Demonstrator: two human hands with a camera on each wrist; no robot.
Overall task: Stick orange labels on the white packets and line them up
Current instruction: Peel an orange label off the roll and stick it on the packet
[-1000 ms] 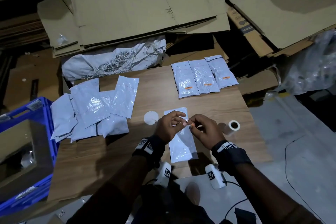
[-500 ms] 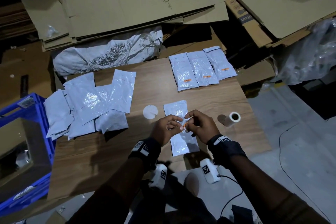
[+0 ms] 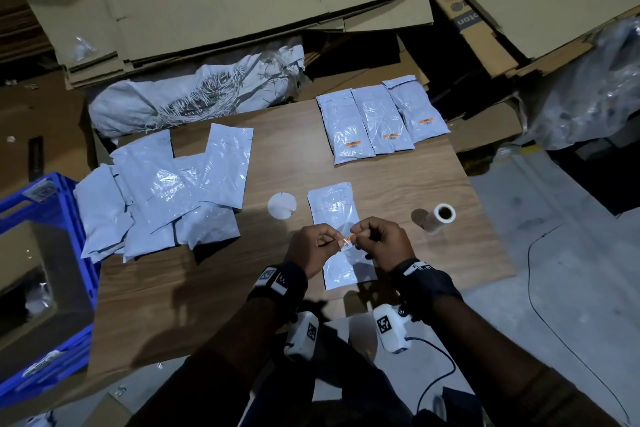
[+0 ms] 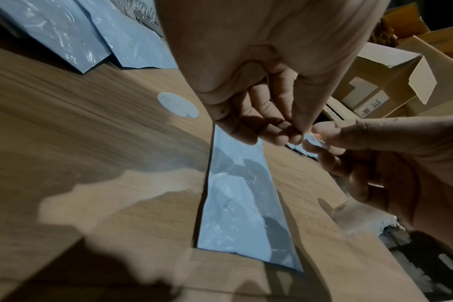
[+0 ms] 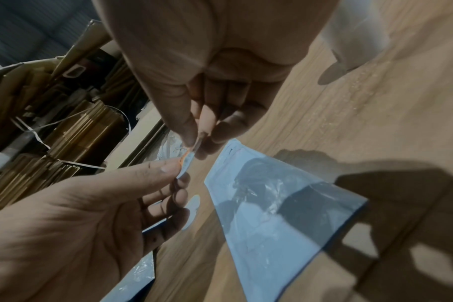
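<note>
Peeling an orange label (image 3: pixel 347 241) above the white packet (image 3: pixel 337 215)
Left hand (image 3: pixel 313 248) and right hand (image 3: pixel 379 241) both pinch it; it could curl and stick to itself.

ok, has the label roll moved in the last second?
No. The label roll sits just as far right of the round white disc as before.

bare wooden table (image 3: pixel 221 291) near-left, loose packets (image 3: pixel 162 194) far-left, labelled row (image 3: pixel 381 121) far-right, roll (image 3: pixel 439 217) right
</note>
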